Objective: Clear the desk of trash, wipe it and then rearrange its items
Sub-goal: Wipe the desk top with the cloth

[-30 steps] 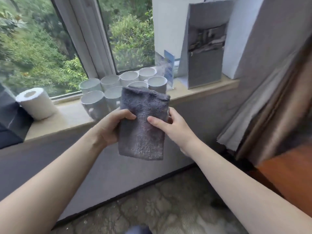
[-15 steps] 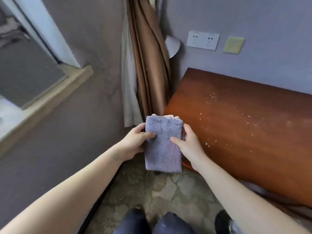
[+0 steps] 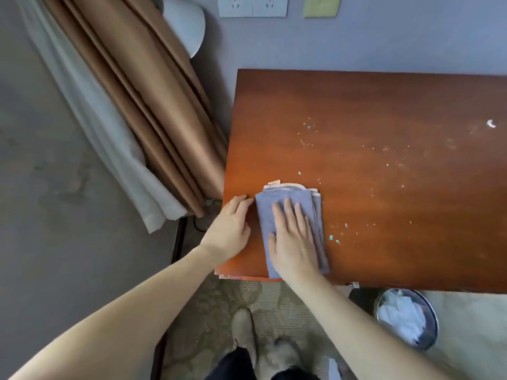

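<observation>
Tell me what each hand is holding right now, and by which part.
Neither grips anything. The right hand lies flat on the folded cloth, pressing its middle onto the desk. The left hand rests open on the desk beside it.

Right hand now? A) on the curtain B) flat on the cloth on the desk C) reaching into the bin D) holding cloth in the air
B: the right hand lies palm-down on the folded grey cloth, which rests on the desk near its left corner.

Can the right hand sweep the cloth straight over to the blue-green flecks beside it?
Probably yes: the right hand lies flat on the cloth, and only bare desk separates it from the flecks.
</observation>
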The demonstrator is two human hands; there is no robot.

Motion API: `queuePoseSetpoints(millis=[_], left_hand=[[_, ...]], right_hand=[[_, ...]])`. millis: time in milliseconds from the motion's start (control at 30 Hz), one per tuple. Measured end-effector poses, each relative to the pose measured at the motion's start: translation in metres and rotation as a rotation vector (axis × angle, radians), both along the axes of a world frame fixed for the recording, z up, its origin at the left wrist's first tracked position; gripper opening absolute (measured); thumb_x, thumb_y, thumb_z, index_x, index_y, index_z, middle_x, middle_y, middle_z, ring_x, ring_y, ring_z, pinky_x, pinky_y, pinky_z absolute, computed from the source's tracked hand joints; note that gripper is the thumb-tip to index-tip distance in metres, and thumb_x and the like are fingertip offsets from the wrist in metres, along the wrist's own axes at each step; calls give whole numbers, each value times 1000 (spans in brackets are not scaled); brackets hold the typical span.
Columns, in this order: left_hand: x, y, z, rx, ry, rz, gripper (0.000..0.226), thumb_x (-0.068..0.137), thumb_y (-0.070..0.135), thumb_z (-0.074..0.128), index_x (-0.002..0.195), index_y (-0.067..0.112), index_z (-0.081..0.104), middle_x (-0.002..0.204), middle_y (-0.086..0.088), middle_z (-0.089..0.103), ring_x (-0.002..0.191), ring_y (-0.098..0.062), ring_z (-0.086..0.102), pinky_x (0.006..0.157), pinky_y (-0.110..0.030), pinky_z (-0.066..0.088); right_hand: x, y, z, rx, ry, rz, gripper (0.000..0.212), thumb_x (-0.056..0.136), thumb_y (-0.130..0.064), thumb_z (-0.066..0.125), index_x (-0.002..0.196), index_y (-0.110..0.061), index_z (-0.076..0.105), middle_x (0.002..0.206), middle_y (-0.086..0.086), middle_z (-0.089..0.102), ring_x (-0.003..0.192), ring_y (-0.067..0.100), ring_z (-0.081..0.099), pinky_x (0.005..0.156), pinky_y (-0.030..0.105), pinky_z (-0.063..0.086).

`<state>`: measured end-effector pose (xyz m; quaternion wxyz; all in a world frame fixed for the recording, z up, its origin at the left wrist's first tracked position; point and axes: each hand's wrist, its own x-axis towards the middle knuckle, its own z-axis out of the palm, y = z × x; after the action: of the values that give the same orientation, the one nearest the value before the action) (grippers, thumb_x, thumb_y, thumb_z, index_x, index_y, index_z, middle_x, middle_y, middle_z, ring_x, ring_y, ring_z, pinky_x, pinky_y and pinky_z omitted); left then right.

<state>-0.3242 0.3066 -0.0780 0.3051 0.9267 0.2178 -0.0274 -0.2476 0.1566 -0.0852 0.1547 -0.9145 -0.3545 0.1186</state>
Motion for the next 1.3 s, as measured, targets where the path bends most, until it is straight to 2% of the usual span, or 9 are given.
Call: queuePoseSetpoints(millis=[100,167,233,533,700,800,933,1033,1300], left_hand=[[18,27,-16,157,-18,-165,61,86,-1,51,146,0,38,154,-20,33,145,-38,26,119,-34,10],[39,42,-23,197,-41,-197,62,88,3,52,147,1,36,156,-17,30,148,-36,21,120,-37,8],[63,55,-26,217,-77,-200,62,90,8,53,149,0,33,158,-16,27,149,-34,17,121,-37,6],[168,123,-32,312,-83,-275,63,101,30,44,154,3,22,162,-12,18,151,-27,8,122,-35,2],[231,147,-34,375,-52,-302,67,102,41,37,156,7,17,164,-9,12,152,-24,3,123,-37,-1],[268,167,-36,417,-23,-277,69,101,45,34,156,7,15,164,-11,10,152,-25,2,123,-39,-2],[309,198,-38,471,48,-207,73,100,54,28,157,11,12,164,-7,8,152,-23,0,122,-47,-4],[324,210,-39,492,61,-134,71,98,56,25,157,17,13,164,-2,11,152,-19,1,121,-53,-3],[328,211,-43,485,11,-67,72,94,50,25,156,15,16,163,0,16,151,-13,5,122,-50,1]], right_hand=[[3,17,-15,-128,-94,-19,66,94,-47,27,154,-20,27,161,7,20,149,29,20,121,47,19],[13,25,-21,-171,-139,-64,74,94,-61,21,157,-21,16,163,7,10,151,28,9,122,47,12],[26,34,-22,-192,-172,-126,79,92,-66,21,157,-22,13,164,8,8,151,29,6,122,49,11],[75,68,-27,-209,-235,-139,68,94,-51,29,156,-24,21,163,8,16,151,30,9,120,54,12],[131,99,-29,-201,-235,-203,68,94,-52,21,157,-25,15,164,8,12,151,30,6,119,57,11],[181,126,-28,-215,-229,-242,69,95,-53,14,157,-26,6,165,7,4,152,30,-1,119,57,7],[240,159,-28,-210,-203,-201,66,98,-52,17,157,-29,-3,165,3,-8,151,27,-13,119,56,-3],[281,183,-27,-187,-204,-143,65,98,-51,20,157,-31,0,165,1,-6,151,25,-13,119,57,-5],[387,259,-24,-173,-204,117,64,96,-51,28,155,-38,9,165,-8,2,151,20,-5,119,56,-3]])
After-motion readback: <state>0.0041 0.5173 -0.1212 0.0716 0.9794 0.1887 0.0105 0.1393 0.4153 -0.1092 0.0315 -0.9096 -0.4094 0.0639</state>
